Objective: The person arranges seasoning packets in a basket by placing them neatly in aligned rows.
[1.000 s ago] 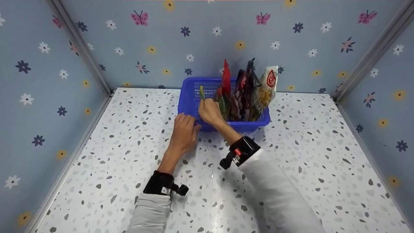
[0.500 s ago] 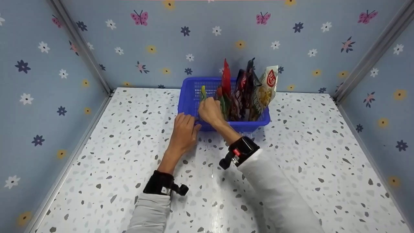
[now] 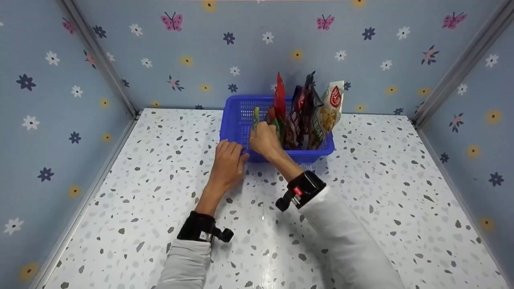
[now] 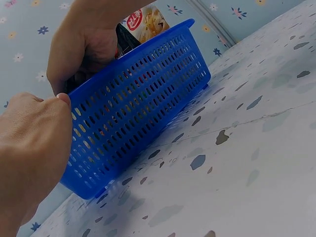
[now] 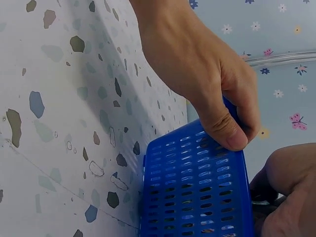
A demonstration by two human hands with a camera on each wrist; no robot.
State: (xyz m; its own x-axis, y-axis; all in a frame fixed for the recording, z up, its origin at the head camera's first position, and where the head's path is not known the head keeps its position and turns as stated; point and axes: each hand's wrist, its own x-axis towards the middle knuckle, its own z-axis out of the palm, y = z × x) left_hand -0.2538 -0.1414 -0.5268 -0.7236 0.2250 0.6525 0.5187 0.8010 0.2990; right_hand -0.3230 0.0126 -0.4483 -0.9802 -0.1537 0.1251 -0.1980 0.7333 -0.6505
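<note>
A blue perforated plastic basket (image 3: 235,134) stands at the back of the table, several upright food packets in its right part. My left hand (image 3: 228,162) grips its front rim near the left corner; in the right wrist view the left thumb (image 5: 229,134) lies on the outer wall. Reaching inside the basket, my right hand (image 3: 265,139) holds a narrow green-yellow packet (image 3: 256,115), seen edge-on and mostly hidden by the fingers. Just right of it are a green packet with a red top (image 3: 273,115) and a taller red packet (image 3: 280,96).
Dark packets (image 3: 296,106) and a white-topped packet with a red logo (image 3: 334,100) lean at the basket's right end. Blue flowered panels (image 3: 257,52) enclose the speckled white table (image 3: 361,168) at the back and sides.
My right hand has shifted slightly right with the green-yellow packet, which is closer to the other packets and more upright. The left hand and basket stay in place.
</note>
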